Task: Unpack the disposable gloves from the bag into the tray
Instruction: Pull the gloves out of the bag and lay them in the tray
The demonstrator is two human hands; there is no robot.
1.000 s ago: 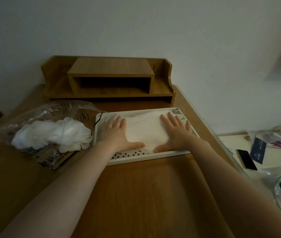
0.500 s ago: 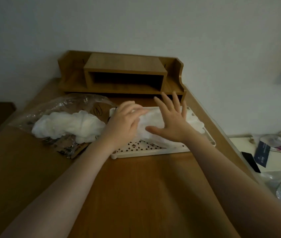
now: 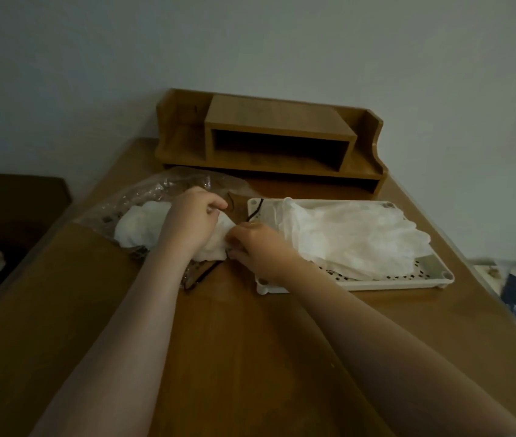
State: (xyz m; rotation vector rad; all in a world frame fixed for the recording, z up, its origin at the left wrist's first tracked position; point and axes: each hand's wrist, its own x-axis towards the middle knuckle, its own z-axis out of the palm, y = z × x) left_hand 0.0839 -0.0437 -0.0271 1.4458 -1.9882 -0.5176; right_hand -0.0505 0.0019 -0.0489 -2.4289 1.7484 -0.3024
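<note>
Here both hands pinch the crumpled white glove wad [image 3: 143, 227] on the clear printed plastic bag [image 3: 158, 187], left hand [image 3: 192, 220] above, right hand [image 3: 258, 249] beside; its print is unreadable. More thin gloves [image 3: 354, 238] fill the white perforated tray [image 3: 408, 283].

The right hand [image 3: 259, 247] hides its fingers (curled under), grip unclear.
</note>
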